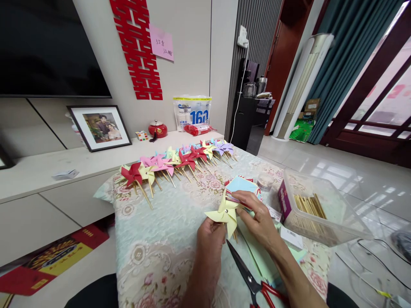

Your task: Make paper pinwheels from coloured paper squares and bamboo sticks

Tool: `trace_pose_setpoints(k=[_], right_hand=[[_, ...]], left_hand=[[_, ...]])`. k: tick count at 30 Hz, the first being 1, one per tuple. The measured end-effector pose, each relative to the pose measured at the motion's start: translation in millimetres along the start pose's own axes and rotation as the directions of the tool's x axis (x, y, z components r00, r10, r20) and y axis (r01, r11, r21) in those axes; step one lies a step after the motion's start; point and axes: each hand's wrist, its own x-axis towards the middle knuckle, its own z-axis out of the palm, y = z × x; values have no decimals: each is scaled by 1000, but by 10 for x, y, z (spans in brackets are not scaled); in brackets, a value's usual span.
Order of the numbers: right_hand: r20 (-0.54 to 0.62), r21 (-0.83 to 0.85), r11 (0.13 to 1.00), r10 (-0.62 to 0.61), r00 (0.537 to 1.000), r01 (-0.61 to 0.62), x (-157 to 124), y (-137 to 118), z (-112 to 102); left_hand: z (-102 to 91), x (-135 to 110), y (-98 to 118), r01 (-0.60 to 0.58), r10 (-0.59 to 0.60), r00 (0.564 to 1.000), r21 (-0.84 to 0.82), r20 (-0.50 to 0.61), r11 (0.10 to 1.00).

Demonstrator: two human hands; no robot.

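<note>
A pale yellow paper pinwheel [226, 212] with a pin at its centre is held above the table in front of me. My left hand [210, 239] is closed on it from below, at its stick, which is mostly hidden. With the fingers of my right hand [257, 214] I touch the right-hand blade; whether they pinch it I cannot fully see. Scissors [248, 278] with red handles lie just below, partly under my right forearm. Behind my right hand is a stack of coloured paper squares [243, 185], light blue on top.
Finished pinwheels [186, 160] in several colours line the table's far edge. A clear plastic bin [334, 192] holds wooden sticks [310, 206] at the right. Near it are a small round container [265, 182] and a white box [290, 237]. Green paper [253, 250] lies beneath my right arm.
</note>
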Motion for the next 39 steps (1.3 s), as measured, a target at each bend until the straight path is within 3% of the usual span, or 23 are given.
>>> trace_pose_setpoints(k=[5, 11, 17, 34, 39], right_hand=[[-21, 144, 985, 96, 995, -92, -14, -60, -6], [20, 200, 966, 166, 986, -166, -3, -87, 19], [93, 148, 976, 145, 985, -158, 12, -96, -1], [123, 150, 966, 193, 973, -211, 6, -102, 12], [100, 197, 954, 212, 972, -228, -4, -71, 45]], left_hand=[[-23, 3, -10, -200, 210, 978, 220, -21, 955], [-24, -87, 10, -423, 448, 890, 520, 85, 742], [2, -129, 10, -534, 576, 804, 611, 151, 585], [-10, -129, -52, -575, 614, 752, 696, 242, 430], [21, -160, -29, -552, 601, 776, 664, 189, 504]])
